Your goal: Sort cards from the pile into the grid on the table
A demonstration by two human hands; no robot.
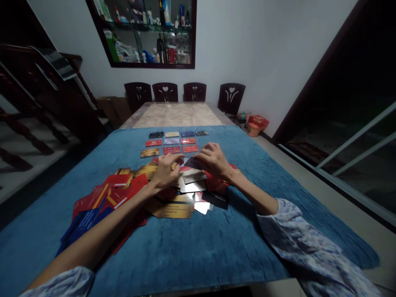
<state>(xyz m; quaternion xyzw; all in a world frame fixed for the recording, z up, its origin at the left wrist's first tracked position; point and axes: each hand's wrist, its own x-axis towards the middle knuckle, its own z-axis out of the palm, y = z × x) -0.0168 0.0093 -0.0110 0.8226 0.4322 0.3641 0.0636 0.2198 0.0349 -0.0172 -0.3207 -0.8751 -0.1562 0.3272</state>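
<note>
My right hand point(213, 160) pinches a dark card point(194, 163) above a loose pile of cards. My left hand point(166, 170) is beside it, its fingers curled over the pile; what lies between thumb and fingertips is too small to make out. Beneath my hands are white cards point(193, 187), a black card point(215, 199) and gold cards point(177, 209). By my left forearm, red cards point(119, 180) and blue cards point(85, 220) lie spread and overlapping. Farther off, cards sit in neat rows, among them a red card point(171, 150) and a gold card point(150, 153).
A blue cloth point(247, 243) covers the near part of the table; its far part point(182, 113) is bare stone-patterned top. Several dark chairs point(194, 91) stand along the far end. Behind them is a wall cabinet point(148, 45), and an orange bin point(254, 128) stands on the floor at right.
</note>
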